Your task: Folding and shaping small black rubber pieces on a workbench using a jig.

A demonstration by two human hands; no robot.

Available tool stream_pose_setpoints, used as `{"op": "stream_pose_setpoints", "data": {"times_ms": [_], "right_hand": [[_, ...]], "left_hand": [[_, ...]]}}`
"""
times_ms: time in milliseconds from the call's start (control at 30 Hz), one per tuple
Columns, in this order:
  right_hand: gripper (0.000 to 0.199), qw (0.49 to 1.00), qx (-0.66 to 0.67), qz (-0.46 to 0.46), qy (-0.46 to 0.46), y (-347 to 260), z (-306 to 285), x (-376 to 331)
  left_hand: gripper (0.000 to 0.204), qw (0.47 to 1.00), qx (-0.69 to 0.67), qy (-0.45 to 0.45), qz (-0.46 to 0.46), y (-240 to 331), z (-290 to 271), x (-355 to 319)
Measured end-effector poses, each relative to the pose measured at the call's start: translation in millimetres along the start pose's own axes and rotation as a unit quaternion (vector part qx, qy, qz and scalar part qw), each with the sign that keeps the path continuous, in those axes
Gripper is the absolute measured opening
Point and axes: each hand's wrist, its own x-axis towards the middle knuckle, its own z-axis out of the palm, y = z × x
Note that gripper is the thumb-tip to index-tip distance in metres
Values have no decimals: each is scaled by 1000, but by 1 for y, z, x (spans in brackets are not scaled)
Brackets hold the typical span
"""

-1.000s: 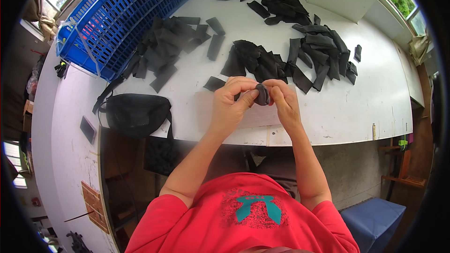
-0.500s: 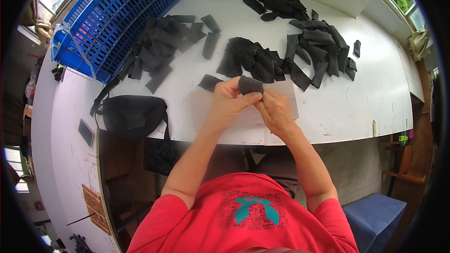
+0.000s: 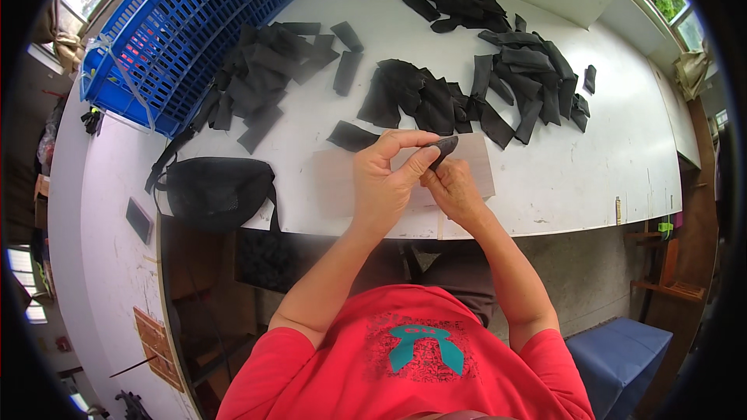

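Note:
A small black fabric piece (image 3: 444, 149) is held up between my hands over a pale wood-grain board (image 3: 334, 187). With thumb and fingertips my left hand (image 3: 383, 187) pinches its upper end. My right hand (image 3: 457, 196) is closed at its lower end, partly covered by the left thumb, so how its fingertips grip is hidden. Just beyond my left fingers lies a single flat black fabric piece (image 3: 352, 135). Past my hands sits a heap of black fabric pieces (image 3: 420, 97).
More black fabric heaps lie to the left (image 3: 268, 66), right (image 3: 533, 78) and far back (image 3: 467, 4). A blue plastic crate (image 3: 194, 39) stands tilted at the far left. A black mesh bag (image 3: 218, 193) and a dark flat phone-like object (image 3: 139, 220) rest nearer the left.
The fabric piece has turned from showing its broad face to a narrower, tilted look. My left fingers have moved right over its top, and my right hand has lowered slightly.

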Motion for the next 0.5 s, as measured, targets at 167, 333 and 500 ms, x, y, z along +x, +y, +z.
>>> {"op": "stream_pose_setpoints", "data": {"times_ms": [167,333,500], "right_hand": [[26,997,-54,-58,23,-4,-6,4],[30,984,-135,-106,54,9,16,6],[29,987,-144,-65,-8,-6,2,5]], "left_hand": [[12,948,-311,66,-16,-3,-16,1],[12,943,-319,55,-82,-19,-17,-6],[12,968,-239,52,-62,-15,-22,-3]]}}
